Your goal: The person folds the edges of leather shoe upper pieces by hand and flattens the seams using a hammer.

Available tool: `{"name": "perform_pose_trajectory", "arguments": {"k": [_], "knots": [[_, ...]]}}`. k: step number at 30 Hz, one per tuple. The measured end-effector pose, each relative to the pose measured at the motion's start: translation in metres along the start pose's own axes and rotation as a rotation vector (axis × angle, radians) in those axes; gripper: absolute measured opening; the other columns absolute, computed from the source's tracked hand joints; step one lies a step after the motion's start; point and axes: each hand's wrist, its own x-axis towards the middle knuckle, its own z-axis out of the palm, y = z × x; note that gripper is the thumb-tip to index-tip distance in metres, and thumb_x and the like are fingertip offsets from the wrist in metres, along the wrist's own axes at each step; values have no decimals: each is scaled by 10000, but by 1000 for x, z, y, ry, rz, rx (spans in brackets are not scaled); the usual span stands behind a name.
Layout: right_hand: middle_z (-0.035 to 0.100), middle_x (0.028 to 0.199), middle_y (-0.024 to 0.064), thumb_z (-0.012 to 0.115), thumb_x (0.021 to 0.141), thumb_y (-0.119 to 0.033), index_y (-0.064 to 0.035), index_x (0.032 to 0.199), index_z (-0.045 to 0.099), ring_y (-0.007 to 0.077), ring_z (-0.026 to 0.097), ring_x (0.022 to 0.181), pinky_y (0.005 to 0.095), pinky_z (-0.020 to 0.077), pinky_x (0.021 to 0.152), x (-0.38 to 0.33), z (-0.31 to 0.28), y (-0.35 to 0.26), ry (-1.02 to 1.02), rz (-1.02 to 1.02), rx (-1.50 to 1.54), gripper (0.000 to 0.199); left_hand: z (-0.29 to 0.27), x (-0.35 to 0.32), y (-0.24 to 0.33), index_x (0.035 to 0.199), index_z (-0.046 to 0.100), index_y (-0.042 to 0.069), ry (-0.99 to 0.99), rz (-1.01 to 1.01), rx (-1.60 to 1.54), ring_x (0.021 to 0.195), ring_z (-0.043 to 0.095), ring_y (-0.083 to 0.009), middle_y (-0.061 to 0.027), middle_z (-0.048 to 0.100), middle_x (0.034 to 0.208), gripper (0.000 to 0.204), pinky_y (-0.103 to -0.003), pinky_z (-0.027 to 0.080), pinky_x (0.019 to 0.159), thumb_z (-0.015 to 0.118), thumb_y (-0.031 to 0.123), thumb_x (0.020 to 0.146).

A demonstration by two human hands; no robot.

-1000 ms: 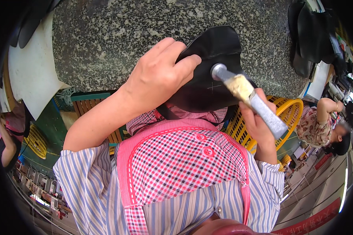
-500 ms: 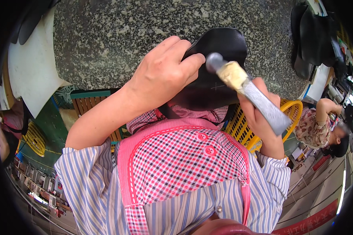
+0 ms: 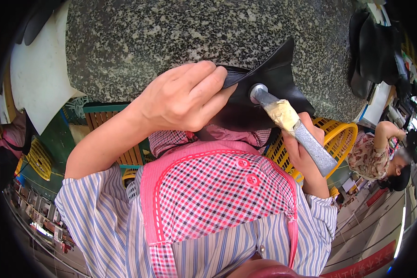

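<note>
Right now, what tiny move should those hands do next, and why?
Perhaps the right hand could lift the hammer slightly: its round end seems to rest on the black sheet, whose edge the left hand grips, so lifting might free it.

Left hand (image 3: pixel 185 97) hides 1 edge of the black leathery piece (image 3: pixel 245 113), right hand (image 3: pixel 297 155) is partly behind the hammer (image 3: pixel 284 115), red banner (image 3: pixel 366 266) gets cut off at the bottom, lower-left clutter (image 3: pixel 44 208) is too tiny to tell.

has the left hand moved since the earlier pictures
Yes, the left hand has shifted lower in the view, judged against the near edge of the speckled stone tabletop.
</note>
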Motion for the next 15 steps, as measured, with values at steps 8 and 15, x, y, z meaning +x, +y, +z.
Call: {"name": "perform_pose_trajectory", "arguments": {"k": [8,15], "knots": [[527,615,22,564,828,-41,27,909,559,66,465,521,231,357,467,14,-14,-14,77,5,38,105,-3,17,2,824,615,30,-80,-389,-141,703,520,-232,-76,462,710,174,-330,464,612,626,53,653],[570,647,133,679,707,-113,-45,871,529,253,620,562,331,473,493,37,-10,-18,105,-127,-191,232,-6,26,6,857,629,61,-118,-447,-120,664,538,-250,-81,495,714,215,-347,456,570,665,20,649]]}}
